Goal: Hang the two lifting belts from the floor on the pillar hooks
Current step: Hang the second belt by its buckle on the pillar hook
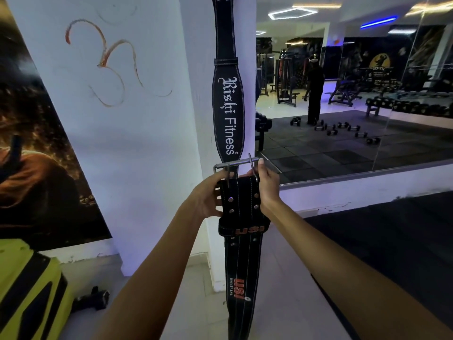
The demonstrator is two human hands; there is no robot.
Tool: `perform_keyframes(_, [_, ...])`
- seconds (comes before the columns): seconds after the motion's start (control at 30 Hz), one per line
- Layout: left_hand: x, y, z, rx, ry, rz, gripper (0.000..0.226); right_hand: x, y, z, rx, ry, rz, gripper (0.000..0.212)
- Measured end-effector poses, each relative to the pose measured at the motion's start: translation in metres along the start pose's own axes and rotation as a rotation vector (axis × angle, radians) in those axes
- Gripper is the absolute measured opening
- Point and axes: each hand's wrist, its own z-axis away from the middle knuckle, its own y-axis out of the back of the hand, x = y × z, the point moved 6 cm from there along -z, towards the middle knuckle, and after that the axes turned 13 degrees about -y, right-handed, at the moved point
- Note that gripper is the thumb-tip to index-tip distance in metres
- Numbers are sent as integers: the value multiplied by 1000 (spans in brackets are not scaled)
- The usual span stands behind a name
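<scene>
While one belt marked Rishi Fitness (228, 111) already hangs on the pillar (137, 133) above the hands, the left hand (208, 197) and right hand (267, 185) are both closed around the buckle end of the USI belt (241, 263), whose strap hangs below them. Its metal buckle (239, 165) sits just above the fingers, and no hook is visible, so the buckle could miss and the belt drop

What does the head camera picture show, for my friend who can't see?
Two bare hands, left and right, hold a black USI lifting belt by its metal buckle, before a black Rishi Fitness belt hanging on a white pillar.
</scene>
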Motion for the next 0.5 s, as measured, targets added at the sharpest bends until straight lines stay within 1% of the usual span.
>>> perform_keyframes(0.03, [1, -1, 1, -7, -44, -18, 18, 1, -1, -1, -3, -19, -2, 49])
perform_keyframes(0.07, [3, -2, 2, 12, -120, -48, 21, 2, -3, -1, -9, -39, -11, 49])
perform_keyframes(0.17, [9, 0, 4, 207, -461, -141, 34, 6, -10, -2, -35, -127, -15, 50])
perform_keyframes(0.23, [9, 3, 4, 338, -618, -181, 39, 9, -17, -5, -73, -238, 5, 50])
perform_keyframes(0.3, [9, 7, 3, 474, -696, -231, 42, 13, -22, -10, -108, -358, 15, 53])
perform_keyframes(0.37, [9, 6, 2, 558, -748, -256, 44, 14, -24, -12, -117, -424, 30, 55])
perform_keyframes(0.43, [7, 2, 0, 573, -780, -289, 45, 14, -23, -13, -138, -470, 55, 61])
perform_keyframes(0.5, [3, 1, -1, 580, -772, -320, 45, 13, -21, -12, -176, -532, 87, 59])
